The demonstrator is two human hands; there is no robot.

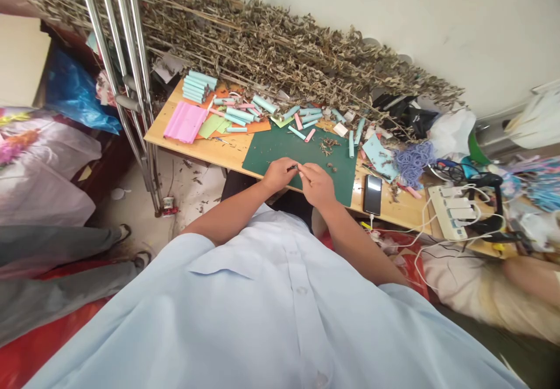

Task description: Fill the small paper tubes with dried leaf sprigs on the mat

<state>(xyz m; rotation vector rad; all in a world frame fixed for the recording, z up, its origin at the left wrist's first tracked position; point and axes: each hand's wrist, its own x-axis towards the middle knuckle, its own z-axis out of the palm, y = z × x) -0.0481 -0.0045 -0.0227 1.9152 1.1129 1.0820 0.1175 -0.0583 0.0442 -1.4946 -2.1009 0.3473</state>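
My left hand [280, 174] and my right hand [318, 185] meet over the front edge of a green cutting mat [271, 144]. Fingertips of both are closed on a small dark piece [293, 168]; it resembles dried plant matter, but its kind is too small to make out. On the mat beyond lie crumbled dried leaves [328, 146]. A short blue paper roll [297, 133] and a pink paper roll [310, 136] rest near the mat's back edge.
Dried leafy stalks [271, 45] lie along the wall. Blue rolls [196, 87] and pink paper [185, 122] are on the table's left. A phone [372, 194], purple yarn [414, 160] and a power strip [448, 211] are at right. Metal crutches [126, 74] stand left. People sit both sides.
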